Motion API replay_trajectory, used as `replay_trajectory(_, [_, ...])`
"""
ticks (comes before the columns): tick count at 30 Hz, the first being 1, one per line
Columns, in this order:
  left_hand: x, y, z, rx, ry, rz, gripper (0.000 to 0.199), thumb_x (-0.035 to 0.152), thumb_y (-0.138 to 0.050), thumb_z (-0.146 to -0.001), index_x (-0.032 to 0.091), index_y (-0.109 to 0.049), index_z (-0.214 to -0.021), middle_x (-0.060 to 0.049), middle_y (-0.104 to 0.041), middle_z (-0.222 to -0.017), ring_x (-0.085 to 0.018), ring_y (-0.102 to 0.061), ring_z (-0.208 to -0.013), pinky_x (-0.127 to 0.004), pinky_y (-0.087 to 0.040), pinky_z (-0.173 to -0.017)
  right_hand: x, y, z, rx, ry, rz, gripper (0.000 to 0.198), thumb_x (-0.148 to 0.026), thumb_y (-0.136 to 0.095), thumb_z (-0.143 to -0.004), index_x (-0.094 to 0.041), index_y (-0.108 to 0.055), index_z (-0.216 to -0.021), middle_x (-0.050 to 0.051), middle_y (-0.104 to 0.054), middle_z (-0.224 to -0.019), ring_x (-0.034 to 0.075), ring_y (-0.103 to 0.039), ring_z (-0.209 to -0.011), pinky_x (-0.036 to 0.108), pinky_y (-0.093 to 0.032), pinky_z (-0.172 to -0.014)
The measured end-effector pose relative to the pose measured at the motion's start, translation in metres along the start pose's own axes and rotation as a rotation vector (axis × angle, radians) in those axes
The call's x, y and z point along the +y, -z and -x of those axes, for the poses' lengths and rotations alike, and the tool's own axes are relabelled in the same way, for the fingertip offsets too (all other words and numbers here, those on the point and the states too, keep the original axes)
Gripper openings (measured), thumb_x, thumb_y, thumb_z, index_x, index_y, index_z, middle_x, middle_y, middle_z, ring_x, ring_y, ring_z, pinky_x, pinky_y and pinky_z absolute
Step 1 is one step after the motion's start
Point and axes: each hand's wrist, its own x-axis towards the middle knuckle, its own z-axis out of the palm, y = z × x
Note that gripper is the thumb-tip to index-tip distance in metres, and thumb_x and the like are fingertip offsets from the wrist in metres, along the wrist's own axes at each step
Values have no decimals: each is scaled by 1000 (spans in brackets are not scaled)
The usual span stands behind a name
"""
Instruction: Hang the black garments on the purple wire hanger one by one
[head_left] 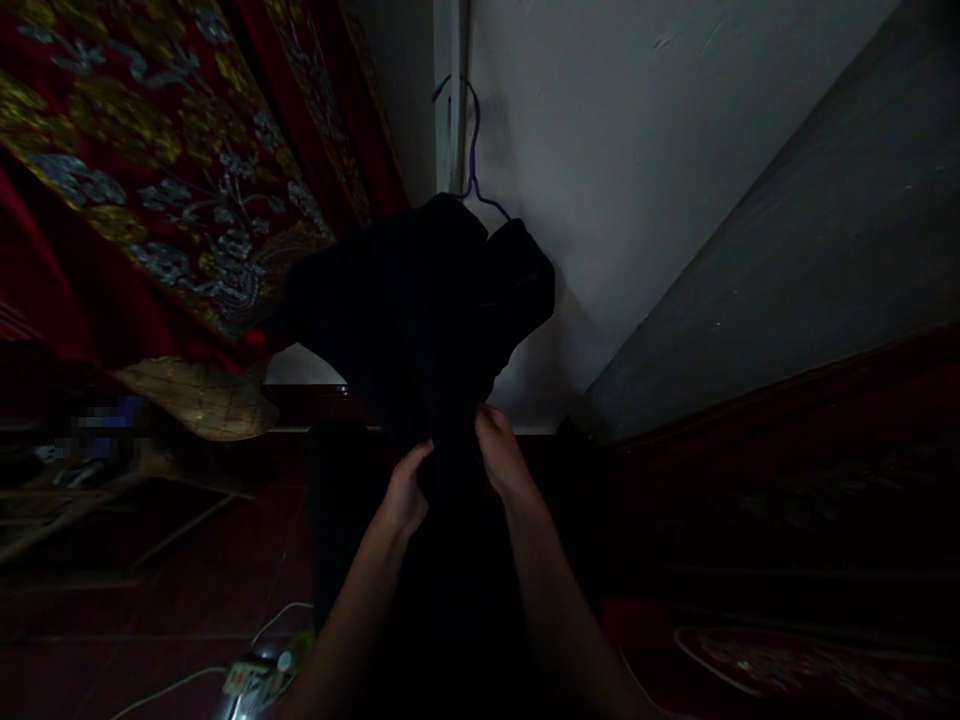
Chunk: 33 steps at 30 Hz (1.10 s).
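Observation:
A dark, nearly black garment (pixel 420 290) hangs from a purple clothes hanger (pixel 475 150), whose hook goes over a narrow pale upright edge (pixel 447 110). My left hand (pixel 409 490) is closed on the left side of the garment's lower part. On the opposite side my right hand (pixel 496 445) grips the same cloth, thumb uppermost. Most fingers of both hands are hidden behind the fabric. The scene is dim, so the garment's folds and exact kind cannot be made out.
Red cloth with gold and silver patterns (pixel 172 150) hangs at the left. A pale wall (pixel 600 150) stands behind the hanger. On the reddish tiled floor (pixel 187 600) lie a power strip (pixel 244 678) and a white cable (pixel 169 688). A low wooden rack (pixel 180 530) is at the left.

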Motion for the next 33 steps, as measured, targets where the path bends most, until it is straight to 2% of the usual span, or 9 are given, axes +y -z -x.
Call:
replay_trajectory(4, [10,5,-12,54,-69,69,40,39,-82,-68,14,-73,-97,-10,-77,-103,-33,-67,-116,-44,-51,-105,0,3,-2,-7,1,-50,31,-48,-64,-74,-21,-52,-64,-5,-48,-48,9,-41,-43,22,-27,-42])
replay_trajectory(12, [11,33,-30,566,-865,-348,52,31,-78,-80,25,-55,-127,-5,-53,-142,-22,-48,-135,-30,-37,-113,-4,5,0,62,29,-125,26,-43,-65,-70,-19,-58,-76,1,-66,-56,7,-42,-40,20,-25,-41])
replay_trajectory(14, [5,23,-26,432,-888,-409,44,31,-76,-82,24,-60,-123,-6,-56,-136,-22,-53,-129,-29,-40,-110,-3,2,1,25,28,-121,24,-42,-64,-71,-18,-58,-75,1,-67,-56,7,-42,-40,20,-26,-41])
replay_trajectory(16, [-1,10,-22,150,-804,-442,36,28,-75,-82,22,-67,-116,-8,-64,-124,-23,-59,-120,-30,-42,-107,-3,-2,3,-8,21,-115,23,-41,-62,-72,-19,-57,-74,1,-66,-55,7,-41,-40,21,-27,-41])
replay_trajectory(18, [-6,-2,-22,-28,-738,-468,33,23,-77,-79,20,-72,-112,-9,-68,-119,-24,-62,-117,-31,-43,-108,-3,-4,6,-61,9,-80,22,-40,-61,-73,-19,-57,-73,-2,-62,-52,7,-41,-40,21,-28,-42])
replay_trajectory(20, [-8,-7,-25,-47,-754,-507,28,21,-76,-77,20,-74,-105,-8,-71,-110,-23,-65,-110,-31,-46,-103,-3,-5,8,-143,6,-19,21,-40,-61,-75,-19,-57,-70,-4,-57,-48,8,-42,-41,22,-30,-43])
replay_trajectory(23, [-8,-5,-32,-22,-879,-627,9,26,-70,-82,18,-73,-86,-3,-70,-84,-19,-67,-82,-28,-52,-81,-3,-3,9,-274,3,72,25,-40,-61,-77,-19,-57,-65,-5,-51,-45,8,-43,-41,22,-33,-45])
replay_trajectory(25, [-9,0,-34,-22,-971,-701,13,28,-67,-86,17,-71,-79,-2,-68,-76,-17,-65,-73,-26,-52,-72,-3,-2,9,-313,1,100,29,-42,-60,-80,-19,-56,-64,-4,-51,-45,8,-43,-41,22,-33,-46])
replay_trajectory(33, [-24,13,-35,47,-1016,-736,17,30,-66,-92,17,-76,-97,-6,-77,-89,-19,-74,-82,-28,-57,-77,-7,1,9,-226,-30,51,31,-47,-65,-77,-16,-64,-73,-3,-54,-48,8,-42,-42,22,-28,-44])
